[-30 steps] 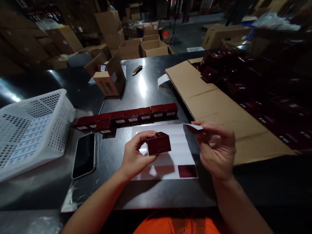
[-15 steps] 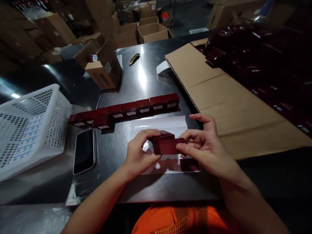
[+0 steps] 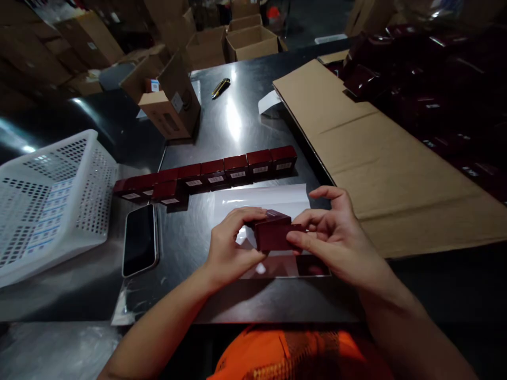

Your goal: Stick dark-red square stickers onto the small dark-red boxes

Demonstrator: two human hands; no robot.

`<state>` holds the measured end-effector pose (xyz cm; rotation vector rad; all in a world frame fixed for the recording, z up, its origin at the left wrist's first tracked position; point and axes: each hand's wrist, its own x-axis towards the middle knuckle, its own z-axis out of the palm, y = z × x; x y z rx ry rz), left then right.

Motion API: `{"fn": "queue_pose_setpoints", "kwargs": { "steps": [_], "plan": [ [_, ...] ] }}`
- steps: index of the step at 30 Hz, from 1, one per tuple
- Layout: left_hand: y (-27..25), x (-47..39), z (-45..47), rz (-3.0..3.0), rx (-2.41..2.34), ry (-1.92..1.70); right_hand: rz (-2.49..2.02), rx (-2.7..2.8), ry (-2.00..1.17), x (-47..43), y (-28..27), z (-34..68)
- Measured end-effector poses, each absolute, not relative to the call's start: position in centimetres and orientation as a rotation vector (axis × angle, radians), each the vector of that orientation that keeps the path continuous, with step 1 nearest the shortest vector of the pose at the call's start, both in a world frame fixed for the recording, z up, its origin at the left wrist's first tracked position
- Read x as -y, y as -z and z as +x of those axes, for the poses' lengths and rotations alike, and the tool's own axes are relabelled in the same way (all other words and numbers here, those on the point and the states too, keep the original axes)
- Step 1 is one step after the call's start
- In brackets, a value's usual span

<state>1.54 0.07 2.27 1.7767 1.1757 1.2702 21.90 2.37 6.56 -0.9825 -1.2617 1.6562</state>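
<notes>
Steel tabletop [image 3: 237, 126] below centre frame: I see the maroon box [image 3: 273, 236], long axis left-right, pinched between left hand [image 3: 227, 248] and right hand [image 3: 336, 243], both closed on it, equally near.

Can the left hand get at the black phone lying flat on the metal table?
Probably yes: the black phone lies uncovered just left of the left hand, though that hand holds the small dark red box.

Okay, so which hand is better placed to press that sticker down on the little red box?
Probably the right hand: its fingertips already sit on the near face of the red box, where the sticker seems to go. The left hand grips the box's other end, steadying it over the white sheet.
</notes>
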Motion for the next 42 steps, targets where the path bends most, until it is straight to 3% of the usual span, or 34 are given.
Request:
{"fn": "queue_pose_setpoints", "kwargs": {
  "steps": [42],
  "plan": [
    [-2.38, -0.03, 1.35, 1.892, -1.138, -1.284, -1.035, 1.287, -1.72, -2.29, -6.56, 22.25]
  ]
}}
